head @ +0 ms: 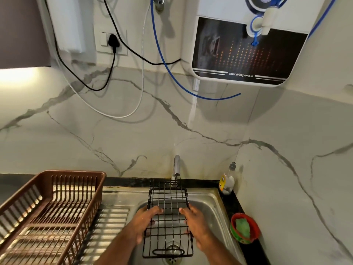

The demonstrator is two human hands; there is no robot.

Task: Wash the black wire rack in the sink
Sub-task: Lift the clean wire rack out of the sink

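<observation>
Black wire rack [168,219] over sink [212,205], seemingly gripped between both hands.

Two bare forearms and hands

The left hand [147,224] and right hand [196,224] enter from the lower middle of the frame, with no sleeves, gloves, rings or watch visible.

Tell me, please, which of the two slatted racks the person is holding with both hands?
The black wire rack, held over the sink by the left hand and right hand. The brown plastic basket sits untouched beside it.

Both hands [146,224] [196,224] forward; fingers curled
</observation>
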